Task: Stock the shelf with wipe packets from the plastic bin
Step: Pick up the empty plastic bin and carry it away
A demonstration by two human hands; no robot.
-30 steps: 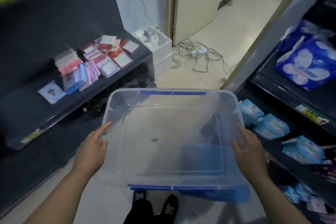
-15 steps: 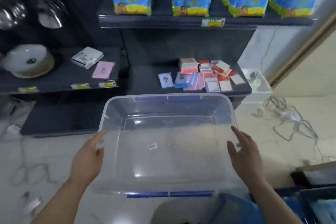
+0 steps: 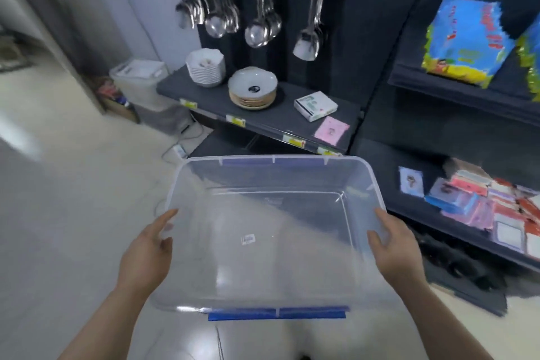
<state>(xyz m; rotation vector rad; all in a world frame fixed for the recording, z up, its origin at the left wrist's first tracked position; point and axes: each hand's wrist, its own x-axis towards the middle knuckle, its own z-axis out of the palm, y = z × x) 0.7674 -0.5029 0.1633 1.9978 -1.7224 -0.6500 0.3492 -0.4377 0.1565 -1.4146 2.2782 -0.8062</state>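
1. Left hand (image 3: 144, 257) and right hand (image 3: 399, 251) grip opposite side walls of the clear plastic bin (image 3: 362, 184), fingers pressed flat.
2. Bin hangs between them, nothing inside.
3. Beyond the right fingertips, small packets (image 3: 479, 202) lie on a dark shelf (image 3: 385, 184).

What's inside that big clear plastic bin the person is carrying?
No packets show inside the clear plastic bin; only a small white sticker sits on its bottom. The floor shows through it. The left hand and right hand cover small parts of the side walls.
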